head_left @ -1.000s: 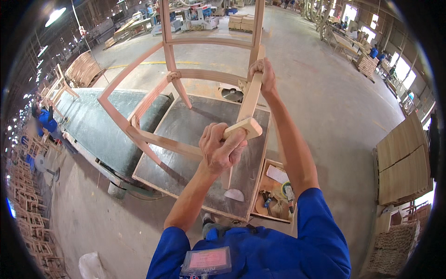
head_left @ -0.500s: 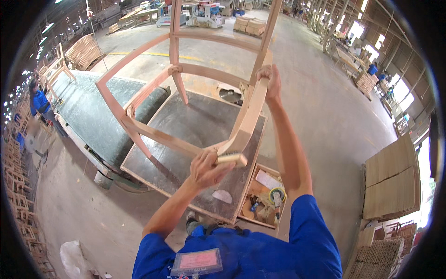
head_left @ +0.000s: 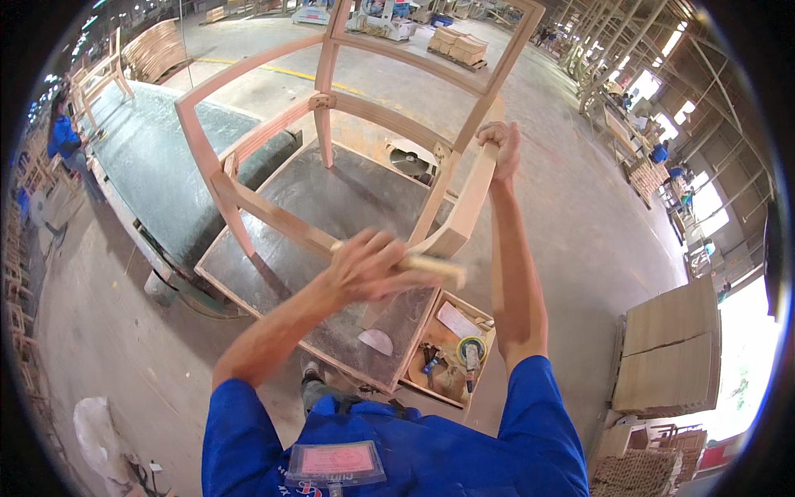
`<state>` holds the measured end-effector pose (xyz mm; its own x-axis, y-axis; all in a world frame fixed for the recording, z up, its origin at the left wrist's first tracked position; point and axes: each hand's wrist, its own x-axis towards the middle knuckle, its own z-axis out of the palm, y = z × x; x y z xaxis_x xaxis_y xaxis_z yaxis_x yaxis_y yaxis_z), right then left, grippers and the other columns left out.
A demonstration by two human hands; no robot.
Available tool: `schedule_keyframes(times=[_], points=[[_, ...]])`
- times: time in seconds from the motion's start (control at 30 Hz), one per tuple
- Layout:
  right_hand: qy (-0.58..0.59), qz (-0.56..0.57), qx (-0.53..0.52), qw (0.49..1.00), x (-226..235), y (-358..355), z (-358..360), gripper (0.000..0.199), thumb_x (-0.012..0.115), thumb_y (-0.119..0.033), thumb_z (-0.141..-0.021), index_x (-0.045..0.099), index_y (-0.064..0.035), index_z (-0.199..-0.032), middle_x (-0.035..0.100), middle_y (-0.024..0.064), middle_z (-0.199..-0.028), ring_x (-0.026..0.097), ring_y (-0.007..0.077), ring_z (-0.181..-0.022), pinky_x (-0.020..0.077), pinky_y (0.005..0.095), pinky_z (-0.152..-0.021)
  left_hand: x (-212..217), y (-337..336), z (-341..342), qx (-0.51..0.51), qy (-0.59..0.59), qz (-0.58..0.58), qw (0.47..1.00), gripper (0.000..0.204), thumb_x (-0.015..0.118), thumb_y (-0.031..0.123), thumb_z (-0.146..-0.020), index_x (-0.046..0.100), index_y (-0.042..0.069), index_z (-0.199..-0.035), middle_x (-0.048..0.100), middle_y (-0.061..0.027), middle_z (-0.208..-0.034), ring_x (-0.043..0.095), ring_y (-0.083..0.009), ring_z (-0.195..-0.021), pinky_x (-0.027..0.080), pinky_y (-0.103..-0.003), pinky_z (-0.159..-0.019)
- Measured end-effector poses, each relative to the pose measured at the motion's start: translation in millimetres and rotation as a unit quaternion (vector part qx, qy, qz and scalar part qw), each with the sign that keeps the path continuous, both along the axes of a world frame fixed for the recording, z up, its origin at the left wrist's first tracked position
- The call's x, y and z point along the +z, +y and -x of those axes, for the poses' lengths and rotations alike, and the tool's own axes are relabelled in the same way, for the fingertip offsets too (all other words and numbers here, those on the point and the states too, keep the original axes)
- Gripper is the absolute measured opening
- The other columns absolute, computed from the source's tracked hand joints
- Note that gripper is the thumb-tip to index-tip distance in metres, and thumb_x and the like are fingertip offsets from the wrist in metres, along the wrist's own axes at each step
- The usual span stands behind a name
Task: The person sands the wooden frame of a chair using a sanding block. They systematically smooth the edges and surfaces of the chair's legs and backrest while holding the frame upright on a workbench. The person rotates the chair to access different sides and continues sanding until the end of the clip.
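Observation:
An unfinished wooden chair frame (head_left: 273, 217) with arms stands tilted over a dark-topped work table (head_left: 286, 207). My right hand (head_left: 502, 154) is wrapped round the chair's right armrest (head_left: 469, 203), near its far end. Close to the armrest's front corner, my left hand (head_left: 368, 269) grips a pale, wood-coloured hand block (head_left: 439, 268). Motion smears this block, and whether it is a brush or a sanding block I cannot tell. Its edge lies at or just below the front corner; contact is unclear.
An open drawer (head_left: 435, 398) with tools and a tape roll sits at the table's right. A round dark disc (head_left: 407, 163) lies behind the table. To the left is a long green-topped bench (head_left: 166, 166), with a person in blue (head_left: 65, 141) beyond. Stacked panels (head_left: 669, 356) stand right.
My left hand and the block have moved up in view, and back leftward relative to the armrest's front corner. The armrest, with my right hand still on it, appears farther right.

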<state>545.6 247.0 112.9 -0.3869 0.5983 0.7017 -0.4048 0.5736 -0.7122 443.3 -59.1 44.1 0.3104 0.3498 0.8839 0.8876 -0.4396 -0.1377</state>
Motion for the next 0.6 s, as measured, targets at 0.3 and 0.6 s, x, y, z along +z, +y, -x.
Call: schedule_keyframes(times=[0.3, 0.6], points=[[-0.041, -0.006, 0.009, 0.999, 1.9, -0.5, -0.9, 0.074, 0.017, -0.050, -0.106, 0.052, 0.0000, -0.064, 0.057, 0.0109, -0.080, 0.053, 0.0216, -0.080, 0.0391, 0.0343, -0.082, -33.9, -23.5, -12.4, -0.053, -0.148, 0.044, 0.987, 0.045, 0.070, 0.022, -0.091, 0.062, 0.029, -0.134, 0.054, -0.0019, -0.081, 0.051, -0.0190, -0.060, 0.043, -0.031, -0.051], [-0.050, -0.061, -0.018, 0.997, -3.4, 13.8, -13.9, 0.080, 0.014, -0.053, -0.105, 0.053, -0.0002, -0.060, 0.057, 0.0112, -0.074, 0.051, 0.0238, -0.084, 0.0359, 0.0359, -0.091, 69.8, -41.7, -36.3, -0.166, -0.547, 0.438, 0.694, 0.053, 0.044, 0.018, -0.105, 0.032, 0.007, -0.155, 0.060, -0.0143, -0.082, 0.060, -0.0211, -0.072, 0.050, -0.035, -0.068]])
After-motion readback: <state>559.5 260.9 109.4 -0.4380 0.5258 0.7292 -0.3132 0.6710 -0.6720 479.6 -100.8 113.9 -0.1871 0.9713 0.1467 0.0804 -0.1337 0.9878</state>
